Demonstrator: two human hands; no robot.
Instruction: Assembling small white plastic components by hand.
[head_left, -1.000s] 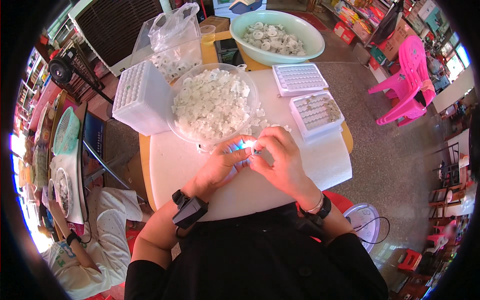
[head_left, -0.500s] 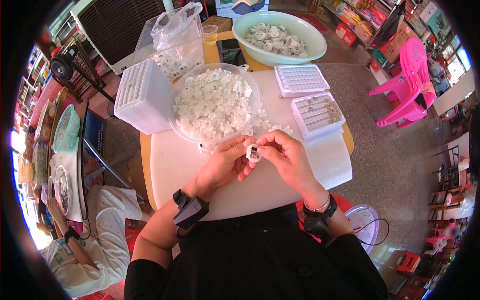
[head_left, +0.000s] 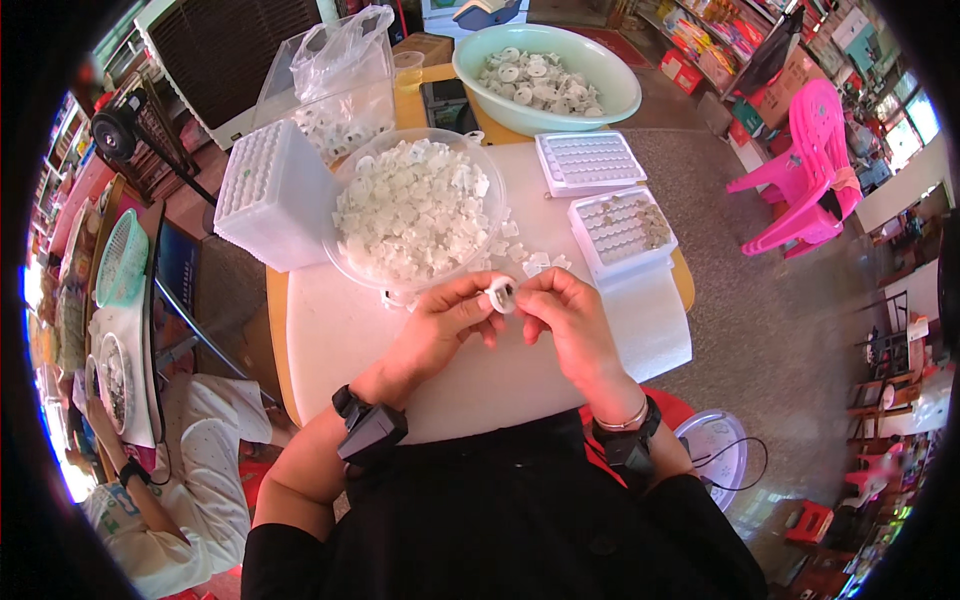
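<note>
Seemingly a small workshop — round clear plastic bowl (head_left: 498, 190) of whitish plastic parts (head_left: 415, 212), white rectangular plastic trays (head_left: 590, 165) — in a shop-like room shelving colourful packages (head_left: 698, 38).

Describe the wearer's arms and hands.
Left hand and right hand: ungloved. Short black sleeves. Black straps on both wrists carry boxy dark modules. Right wrist also has a thin, shiny bracelet.

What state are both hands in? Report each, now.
Left hand: closed, holding the small round white piece.
Right hand: fingertips at that piece's right edge; whether gripping it cannot be told.
</note>
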